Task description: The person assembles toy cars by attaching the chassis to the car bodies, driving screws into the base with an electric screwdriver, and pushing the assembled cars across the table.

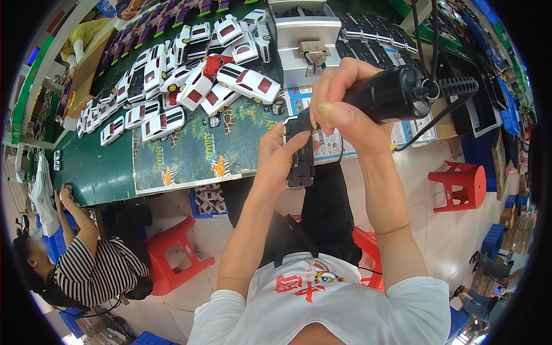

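My right hand [351, 103] is closed round a black corded electric screwdriver [385, 95], its tip pointing left and down. My left hand [276, 155] grips a toy car [301, 164] that shows its black underside, held over the table's front edge. The screwdriver's tip meets the car's underside near my left thumb; my fingers hide the exact contact. Left of my hands lies a heap of white toy cars [250, 82] with dark windows, and a red car part [215, 63] shows among them.
A metal fixture [310, 43] stands behind my hands. Rows of black car bases [374, 49] lie at the back right. The screwdriver's cable [425, 135] loops at the right. A co-worker in a striped shirt [100, 256] sits at the left; red stools [460, 187] stand on the floor.
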Demonstrator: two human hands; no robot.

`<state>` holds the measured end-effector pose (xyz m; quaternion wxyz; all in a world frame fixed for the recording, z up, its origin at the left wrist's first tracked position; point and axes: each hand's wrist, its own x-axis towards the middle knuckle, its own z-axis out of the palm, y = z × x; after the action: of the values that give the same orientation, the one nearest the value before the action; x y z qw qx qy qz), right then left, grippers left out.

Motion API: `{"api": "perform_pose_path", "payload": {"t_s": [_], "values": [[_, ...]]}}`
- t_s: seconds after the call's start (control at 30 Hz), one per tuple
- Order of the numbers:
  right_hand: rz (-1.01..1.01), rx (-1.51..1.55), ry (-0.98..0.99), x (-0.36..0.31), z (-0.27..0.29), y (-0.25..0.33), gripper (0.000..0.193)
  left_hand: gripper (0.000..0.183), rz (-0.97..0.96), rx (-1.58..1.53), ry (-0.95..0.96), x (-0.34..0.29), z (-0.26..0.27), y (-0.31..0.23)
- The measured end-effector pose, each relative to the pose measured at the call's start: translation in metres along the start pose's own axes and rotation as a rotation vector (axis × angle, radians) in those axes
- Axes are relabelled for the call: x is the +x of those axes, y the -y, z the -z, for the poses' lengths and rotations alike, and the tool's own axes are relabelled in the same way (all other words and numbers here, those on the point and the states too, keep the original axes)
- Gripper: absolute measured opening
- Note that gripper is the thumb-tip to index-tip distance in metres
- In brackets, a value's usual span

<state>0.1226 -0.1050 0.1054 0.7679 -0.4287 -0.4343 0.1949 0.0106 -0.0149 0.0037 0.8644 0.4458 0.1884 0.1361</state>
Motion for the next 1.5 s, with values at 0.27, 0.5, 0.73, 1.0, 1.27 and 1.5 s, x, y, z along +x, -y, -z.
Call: {"api": "perform_pose_path", "payload": {"t_s": [0.27, 0.5, 0.73, 1.0, 1.27, 1.5], "values": [[0.098, -0.015, 0.01, -0.001, -0.002, -0.004, 0.021, 0.023, 0.022, -0.032, -0.01, 0.0, 0.0, -0.002], [0.078, -0.045, 0.015, -0.007, 0.003, 0.0, 0.02, 0.022, -0.003, -0.022, -0.021, 0.0, -0.002, 0.0], [0.243, 0.098, -0.078, -0.014, 0.043, 0.016, 0.017, 0.036, 0.071, -0.538, -0.237, 0.004, 0.02, -0.005], [0.053, -0.107, -0.401, -0.024, 0.065, -0.011, 0.018, 0.059, -0.042, -0.284, -0.033, -0.007, 0.024, -0.004], [0.063, -0.038, -0.386, -0.026, 0.063, 0.001, 0.016, 0.058, -0.033, -0.376, -0.114, -0.009, 0.026, -0.005], [0.139, 0.346, -0.167, -0.048, 0.033, 0.024, 0.028, 0.059, -0.071, -0.368, -0.063, -0.008, 0.027, 0.003]]}}
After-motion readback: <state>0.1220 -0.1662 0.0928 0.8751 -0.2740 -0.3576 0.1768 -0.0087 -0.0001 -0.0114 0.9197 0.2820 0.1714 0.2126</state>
